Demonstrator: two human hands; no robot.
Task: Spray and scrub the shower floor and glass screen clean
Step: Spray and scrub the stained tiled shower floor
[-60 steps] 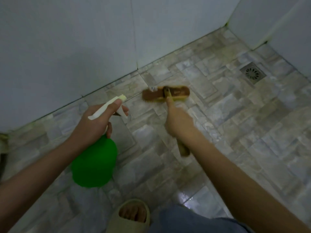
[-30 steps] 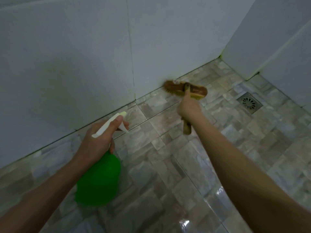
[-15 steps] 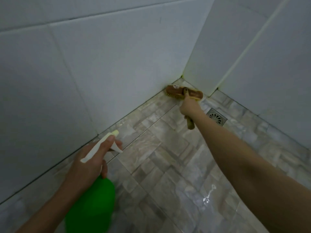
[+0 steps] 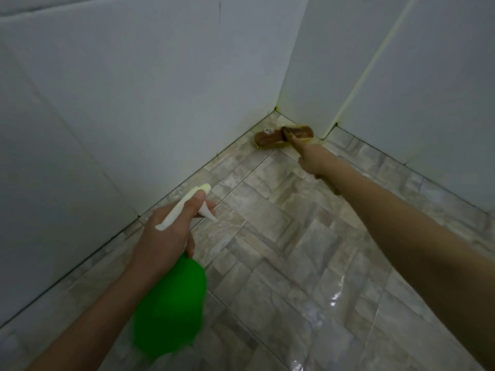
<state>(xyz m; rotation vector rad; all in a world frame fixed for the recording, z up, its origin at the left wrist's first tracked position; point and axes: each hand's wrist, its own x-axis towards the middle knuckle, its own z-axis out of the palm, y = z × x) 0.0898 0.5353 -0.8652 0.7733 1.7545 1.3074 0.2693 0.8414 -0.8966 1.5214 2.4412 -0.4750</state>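
While scrubbing with the brush [image 4: 284,136] jammed into the far corner of the shower floor [image 4: 281,250], gripping its handle in the right hand [image 4: 312,160], clutching the green spray bottle [image 4: 171,303] by the neck in the left hand [image 4: 166,236]. Could easily slip on that wet sheen underfoot, overreaching like this.

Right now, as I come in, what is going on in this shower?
A person is cleaning the shower floor. The right hand grips the handle of a brown scrubbing brush, whose head sits on the floor in the corner where the white walls meet. The left hand holds a green spray bottle by its white trigger head, above the floor. The nearer tiles shine wet.
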